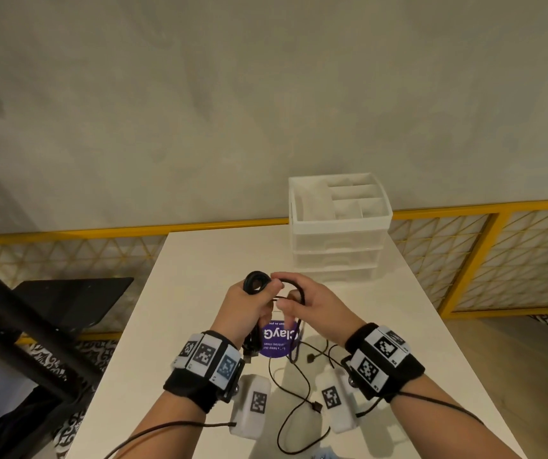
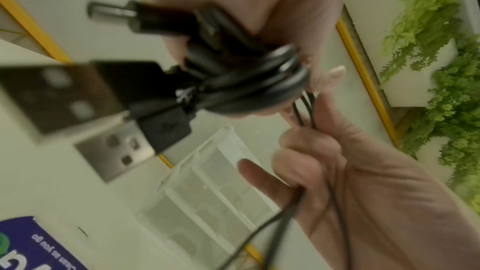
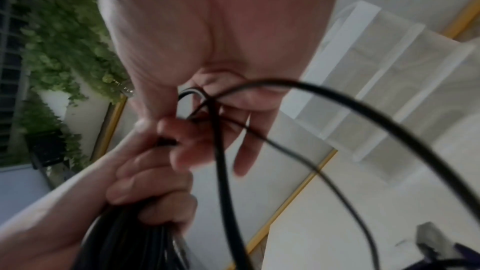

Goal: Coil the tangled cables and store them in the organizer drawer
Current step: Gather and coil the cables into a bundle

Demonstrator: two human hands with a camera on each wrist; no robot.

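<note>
My left hand point(image 1: 249, 301) grips a bundle of black coiled cables point(image 1: 256, 282) above the white table point(image 1: 193, 276). In the left wrist view the bundle point(image 2: 249, 87) shows two USB plugs point(image 2: 114, 151) and a barrel plug point(image 2: 111, 12) sticking out. My right hand point(image 1: 302, 301) pinches a thin black cable loop point(image 1: 296, 288) right beside the bundle; in the right wrist view this cable point(image 3: 223, 171) runs down from my fingertips point(image 3: 205, 122). More black cable point(image 1: 299, 402) lies loose on the table below my wrists. The white organizer point(image 1: 339, 226) stands at the table's far right, drawers closed.
A purple round sticker point(image 1: 277, 339) lies on the table under my hands. Two white tagged blocks point(image 1: 252, 405) rest near the front edge. A yellow lattice railing point(image 1: 465, 253) runs behind the table. A black stand point(image 1: 50, 313) is at the left.
</note>
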